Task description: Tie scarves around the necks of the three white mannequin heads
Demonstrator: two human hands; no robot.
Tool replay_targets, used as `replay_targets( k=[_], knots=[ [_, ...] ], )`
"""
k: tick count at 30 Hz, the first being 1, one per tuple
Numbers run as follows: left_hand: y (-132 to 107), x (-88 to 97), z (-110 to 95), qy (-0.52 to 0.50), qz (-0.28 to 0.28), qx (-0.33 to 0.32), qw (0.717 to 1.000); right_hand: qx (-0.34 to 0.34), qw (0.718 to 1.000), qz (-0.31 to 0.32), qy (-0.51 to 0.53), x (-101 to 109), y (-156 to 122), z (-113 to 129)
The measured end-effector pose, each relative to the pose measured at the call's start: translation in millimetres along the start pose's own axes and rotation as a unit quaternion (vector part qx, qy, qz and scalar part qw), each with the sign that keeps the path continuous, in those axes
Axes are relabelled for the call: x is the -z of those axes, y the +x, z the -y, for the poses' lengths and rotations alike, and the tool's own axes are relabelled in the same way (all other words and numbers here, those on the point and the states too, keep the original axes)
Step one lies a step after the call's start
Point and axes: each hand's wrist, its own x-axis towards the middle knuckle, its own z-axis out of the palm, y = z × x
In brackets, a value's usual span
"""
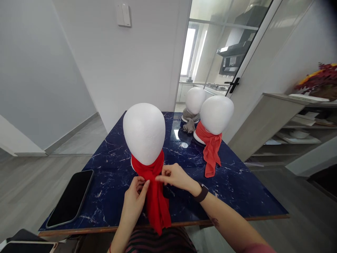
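Note:
A white foam mannequin head [144,133] stands upright in front of me on a dark blue marbled table [110,182]. Around its neck is wrapped a red scarf [158,207], knotted at the front, its tails hanging over the table's near edge. My left hand [135,195] is at the left side of the knot, thumb and curled fingers closed on the cloth. On the other side, my right hand [173,175] wears a dark wristband and pinches the scarf just below the neck. Fingers partly hide the cloth between them.
At the back right stand a mannequin head [217,112] with a coral scarf [211,147] and another head [195,100] with a grey scarf [189,123]. A large phone or tablet [71,198] lies at the left edge. Beyond are a glass door [210,45] and shelves [297,130].

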Motion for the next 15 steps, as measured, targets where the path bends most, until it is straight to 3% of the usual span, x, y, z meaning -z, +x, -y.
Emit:
replay_targets(
  k=[3,5,8,11,13,15],
  knots=[
    [11.6,24.3,4.1,0.11,-0.057,-0.006,0.992,-0.04,0.984,-0.173,-0.034,16.4,9.2,-18.4],
    [27.2,39.2,8.3,0.165,-0.089,-0.047,0.981,-0.033,0.965,-0.244,-0.089,22.8,16.5,-32.5],
    [56.5,50.1,13.7,0.236,-0.075,-0.103,0.964,-0.024,0.958,-0.24,-0.154,16.4,26.3,-49.3],
    [79.7,47.3,13.8,0.261,-0.004,-0.119,0.958,-0.038,0.97,-0.207,-0.122,-4.5,33.3,-53.9],
    [86.3,42.3,11.4,0.241,0.047,-0.127,0.961,-0.037,0.975,-0.201,-0.086,-17.4,37.2,-50.6],
    [86.1,37.3,8.2,0.219,0.051,-0.123,0.967,-0.037,0.975,-0.207,-0.065,-24.4,40.4,-45.1]
  ],
)
